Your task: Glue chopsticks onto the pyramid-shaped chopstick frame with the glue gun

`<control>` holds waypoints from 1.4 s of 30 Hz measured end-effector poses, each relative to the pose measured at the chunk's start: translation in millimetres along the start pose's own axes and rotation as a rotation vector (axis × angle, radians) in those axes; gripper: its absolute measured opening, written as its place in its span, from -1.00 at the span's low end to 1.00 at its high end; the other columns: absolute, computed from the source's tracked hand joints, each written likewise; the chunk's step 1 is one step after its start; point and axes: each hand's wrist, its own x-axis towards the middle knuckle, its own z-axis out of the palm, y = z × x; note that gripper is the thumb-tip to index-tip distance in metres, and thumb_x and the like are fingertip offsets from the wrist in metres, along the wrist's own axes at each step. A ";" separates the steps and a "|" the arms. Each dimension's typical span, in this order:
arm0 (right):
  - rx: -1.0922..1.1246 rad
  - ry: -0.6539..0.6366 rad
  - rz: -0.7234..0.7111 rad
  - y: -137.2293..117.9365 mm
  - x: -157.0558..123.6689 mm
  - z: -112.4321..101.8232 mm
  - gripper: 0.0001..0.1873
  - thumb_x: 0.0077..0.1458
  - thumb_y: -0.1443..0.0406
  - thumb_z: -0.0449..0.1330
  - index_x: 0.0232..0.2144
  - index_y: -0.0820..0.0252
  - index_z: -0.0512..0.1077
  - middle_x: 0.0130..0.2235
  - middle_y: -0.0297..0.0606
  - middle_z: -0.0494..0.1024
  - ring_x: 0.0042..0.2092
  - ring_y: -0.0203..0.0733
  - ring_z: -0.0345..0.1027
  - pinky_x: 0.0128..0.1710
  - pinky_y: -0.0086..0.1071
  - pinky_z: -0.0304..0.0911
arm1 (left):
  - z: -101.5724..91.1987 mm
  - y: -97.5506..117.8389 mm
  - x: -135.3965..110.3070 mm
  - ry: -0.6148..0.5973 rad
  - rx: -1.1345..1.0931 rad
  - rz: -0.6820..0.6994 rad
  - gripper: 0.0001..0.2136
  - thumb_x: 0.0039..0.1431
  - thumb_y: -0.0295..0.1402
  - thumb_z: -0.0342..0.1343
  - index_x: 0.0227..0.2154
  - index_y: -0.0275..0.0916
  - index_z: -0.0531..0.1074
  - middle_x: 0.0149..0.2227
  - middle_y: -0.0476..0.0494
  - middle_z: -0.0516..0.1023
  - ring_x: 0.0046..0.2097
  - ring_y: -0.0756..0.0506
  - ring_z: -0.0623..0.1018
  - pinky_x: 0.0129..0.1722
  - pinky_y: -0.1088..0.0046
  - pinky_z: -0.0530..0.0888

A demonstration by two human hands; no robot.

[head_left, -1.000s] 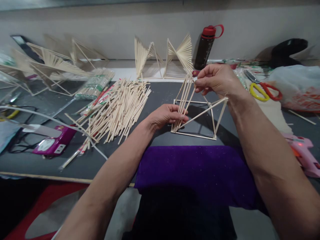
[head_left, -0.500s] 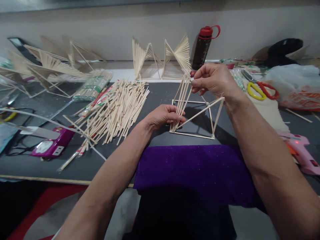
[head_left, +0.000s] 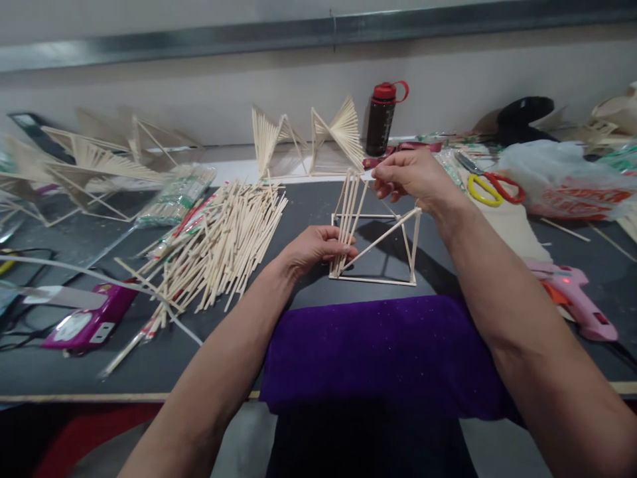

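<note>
view has been tipped upward; the frame (head_left: 379, 240) seems mostly unfilled, its few sticks (head_left: 353, 207) pinched by the left hand (head_left: 316, 249) at nine o'clock; right hand (head_left: 411, 178), one o'clock, nearly closed, contents unclear.

one head-worn camera looks forward and down — over the table (head_left: 309, 202) to the wall (head_left: 199, 99) behind. it sits fairly near, with left hand (head_left: 314, 248) and right hand (head_left: 414, 178) close to mid-view.

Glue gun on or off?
On, it seems: a red light glows on the pink glue gun, and a dark cord leaves its handle. Cannot tell whether it's hot.
</note>
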 end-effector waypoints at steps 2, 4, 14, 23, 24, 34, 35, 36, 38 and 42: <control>-0.009 -0.038 -0.014 3.8 1.0 -2.3 -0.90 -0.02 0.37 0.34 -0.53 0.25 0.49 -0.46 -0.20 0.58 -0.53 -0.33 0.41 -0.70 -0.54 0.10 | -0.4 -0.3 0.3 -0.002 -0.002 -0.002 -0.77 -0.13 -0.32 0.41 -0.37 -0.26 0.56 -0.39 -0.18 0.64 -0.40 -0.05 0.56 -0.36 0.35 0.39; -0.014 -0.068 -0.038 7.2 2.4 -2.8 -0.92 -0.06 0.38 0.36 -0.53 0.24 0.52 -0.48 -0.23 0.57 -0.54 -0.34 0.39 -0.70 -0.53 0.10 | -0.4 -0.5 0.2 0.000 -0.006 -0.001 -0.77 -0.13 -0.33 0.41 -0.38 -0.26 0.56 -0.39 -0.18 0.64 -0.42 -0.05 0.55 -0.41 0.38 0.37; 0.016 -0.070 -0.081 13.2 7.3 5.9 -0.91 -0.11 0.39 0.38 -0.55 0.20 0.53 -0.58 -0.31 0.48 -0.58 -0.38 0.31 -0.68 -0.49 0.10 | 1.3 -0.8 -1.1 -0.006 -0.050 -0.001 -0.79 -0.11 -0.37 0.41 -0.37 -0.25 0.56 -0.40 -0.14 0.64 -0.41 -0.04 0.57 -0.29 0.32 0.46; -0.027 0.020 -0.112 17.2 7.5 13.3 -0.94 -0.08 0.34 0.37 -0.48 0.19 0.55 -0.62 -0.36 0.44 -0.57 -0.37 0.26 -0.67 -0.49 0.03 | 2.7 -1.2 0.0 -0.003 -0.071 -0.003 -0.76 -0.13 -0.37 0.40 -0.34 -0.29 0.54 -0.38 -0.17 0.65 -0.40 -0.05 0.58 -0.32 0.35 0.44; -0.032 0.019 -0.112 17.3 7.7 13.4 -0.93 -0.08 0.35 0.37 -0.47 0.21 0.55 -0.62 -0.35 0.44 -0.58 -0.37 0.27 -0.68 -0.49 0.02 | 2.8 -1.2 0.2 -0.006 -0.071 -0.003 -0.76 -0.12 -0.38 0.39 -0.34 -0.29 0.54 -0.38 -0.16 0.65 -0.41 -0.04 0.58 -0.32 0.36 0.43; -0.050 -0.035 -0.151 18.7 7.7 8.6 -0.90 -0.03 0.35 0.35 -0.45 0.29 0.51 -0.62 -0.33 0.43 -0.61 -0.40 0.25 -0.68 -0.53 0.04 | 6.2 0.5 -1.9 -0.019 -0.042 0.012 -0.74 -0.15 -0.41 0.37 -0.34 -0.33 0.51 -0.43 -0.15 0.61 -0.44 0.00 0.52 -0.39 0.43 0.33; -0.053 -0.033 -0.153 18.8 8.1 8.6 -0.89 -0.02 0.34 0.36 -0.45 0.29 0.51 -0.62 -0.32 0.43 -0.61 -0.40 0.24 -0.68 -0.53 0.04 | 6.4 0.9 -2.2 -0.016 -0.040 0.009 -0.75 -0.15 -0.41 0.36 -0.34 -0.33 0.51 -0.42 -0.15 0.61 -0.43 0.00 0.52 -0.38 0.43 0.34; -0.056 -0.030 -0.155 19.0 8.5 8.6 -0.87 -0.02 0.33 0.37 -0.45 0.29 0.51 -0.62 -0.32 0.43 -0.61 -0.40 0.24 -0.68 -0.53 0.04 | 6.6 1.3 -2.5 -0.012 -0.038 0.005 -0.75 -0.15 -0.41 0.36 -0.34 -0.33 0.51 -0.42 -0.14 0.61 -0.43 0.00 0.52 -0.38 0.43 0.34; -0.063 -0.028 -0.152 19.1 9.5 8.7 -0.86 -0.03 0.32 0.37 -0.46 0.30 0.50 -0.63 -0.32 0.42 -0.62 -0.41 0.23 -0.69 -0.53 0.03 | 7.1 1.8 -2.9 -0.009 -0.035 0.003 -0.75 -0.15 -0.41 0.36 -0.34 -0.33 0.51 -0.42 -0.13 0.61 -0.43 0.00 0.52 -0.37 0.43 0.34; -0.050 -0.024 -0.149 19.6 10.7 9.1 -0.91 -0.03 0.37 0.35 -0.47 0.30 0.50 -0.65 -0.34 0.42 -0.65 -0.43 0.21 -0.71 -0.54 0.01 | 8.1 1.4 -2.7 -0.001 -0.035 0.009 -0.76 -0.14 -0.43 0.35 -0.35 -0.32 0.51 -0.42 -0.13 0.61 -0.43 0.00 0.52 -0.36 0.42 0.35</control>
